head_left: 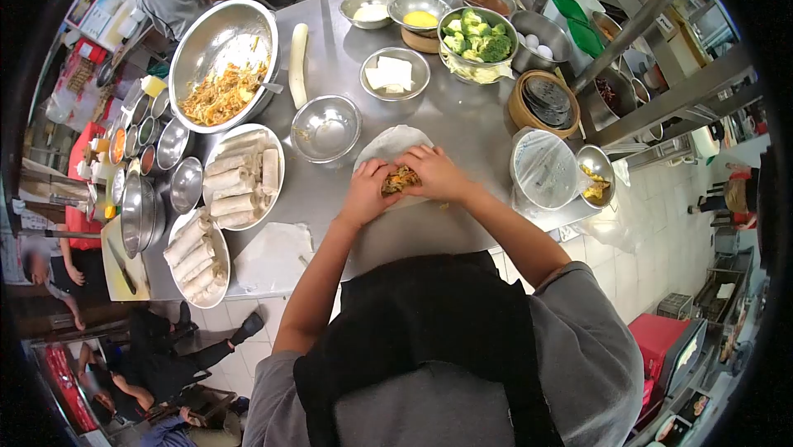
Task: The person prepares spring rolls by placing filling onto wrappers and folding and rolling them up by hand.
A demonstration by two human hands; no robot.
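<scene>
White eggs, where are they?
In the head view, the white eggs are toward the top, right of centre, in a metal bowl just right of the broccoli.

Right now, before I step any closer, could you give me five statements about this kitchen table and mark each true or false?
1. The left hand and right hand both touch the filling. True.

2. Pale rolls lie on two white plates. True.

3. The knife lies among the rolls. False: it lies on the cutting board.

4. In the picture, the eggs sit left of the broccoli. False: they sit to its right.

5. White blocks sit in a metal bowl. True.
</scene>
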